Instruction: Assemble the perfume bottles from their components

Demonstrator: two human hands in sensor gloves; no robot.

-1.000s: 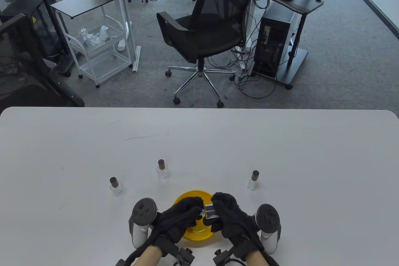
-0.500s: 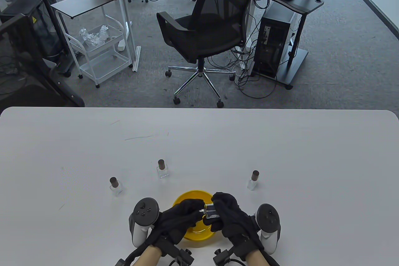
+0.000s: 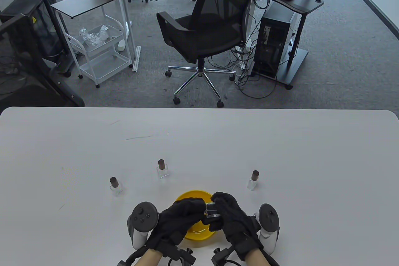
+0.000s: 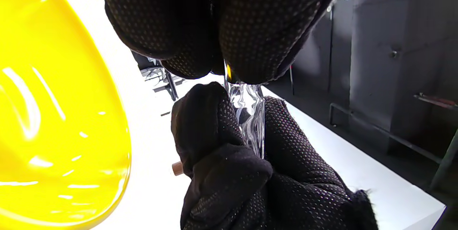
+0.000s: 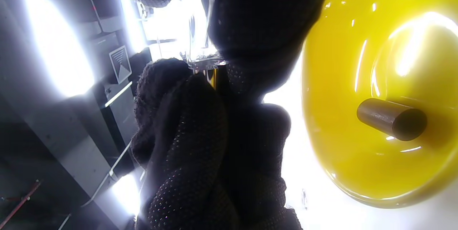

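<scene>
My right hand (image 3: pixel 215 213) grips a small clear glass bottle (image 3: pixel 211 210) above the yellow bowl (image 3: pixel 194 235). My left hand (image 3: pixel 199 208) pinches a small part at the bottle's neck; my fingers hide most of it. In the left wrist view my left fingertips (image 4: pixel 250 44) close over the top of the bottle (image 4: pixel 250 122), with a yellowish glint between them, and my right hand's fingers (image 4: pixel 286 140) hold the glass from both sides. In the right wrist view the bottle (image 5: pixel 198 19) shows between the fingers, and a brown cylindrical cap (image 5: pixel 391 118) lies in the yellow bowl (image 5: pixel 343 151).
Three clear bottles with brown caps stand upright on the white table (image 3: pixel 280 147): one at the left (image 3: pixel 114 185), one in the middle (image 3: pixel 162 168) and one at the right (image 3: pixel 253 180). A black office chair (image 3: pixel 205 29) stands beyond the far table edge.
My left hand has slid a little to the right over the bottle's neck and covers more of it. The right hand and the bottle have hardly moved.
</scene>
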